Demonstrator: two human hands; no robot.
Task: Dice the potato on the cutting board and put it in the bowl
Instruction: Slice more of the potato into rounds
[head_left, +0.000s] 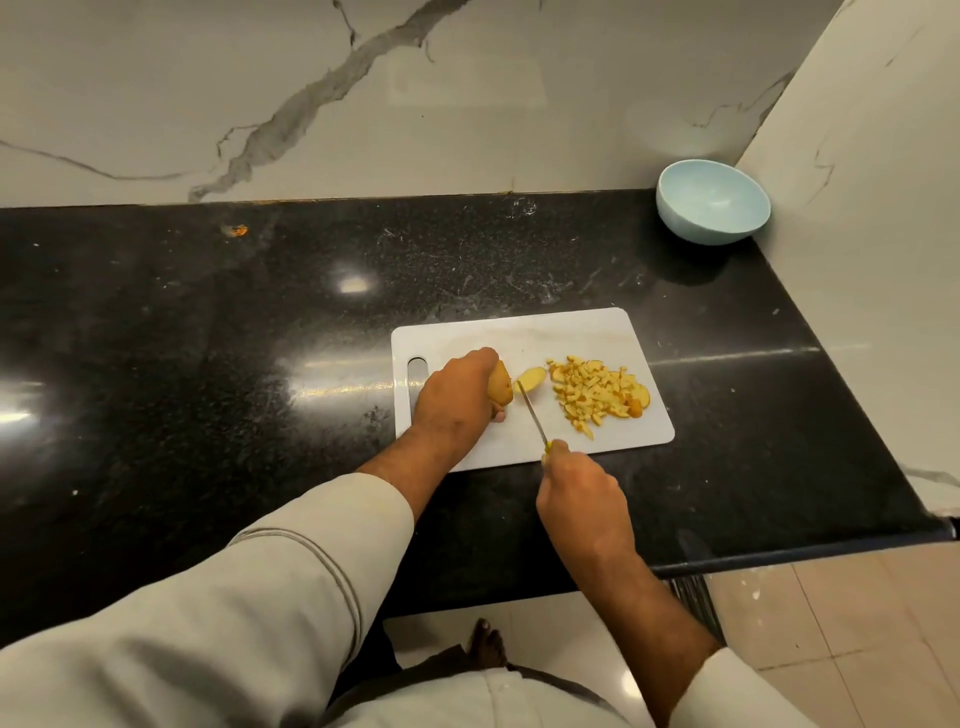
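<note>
Potato (500, 391) gripped by left hand (457, 397) on cutting board (613, 332); right hand (584, 501) grips knife (532, 413).

White cutting board (571, 332), yellow potato dice (597, 392), pale blue bowl (712, 202), speckled black counter (208, 322)

From the cutting board (524, 332) toward the bowl (712, 201) at two o'clock, bare black countertop (649, 270) lies open. The diced potato pile (600, 395) fills the board's three o'clock side. The side wall (857, 208) touches the bowl at three o'clock; the backsplash (311, 104) closes twelve o'clock.
</note>
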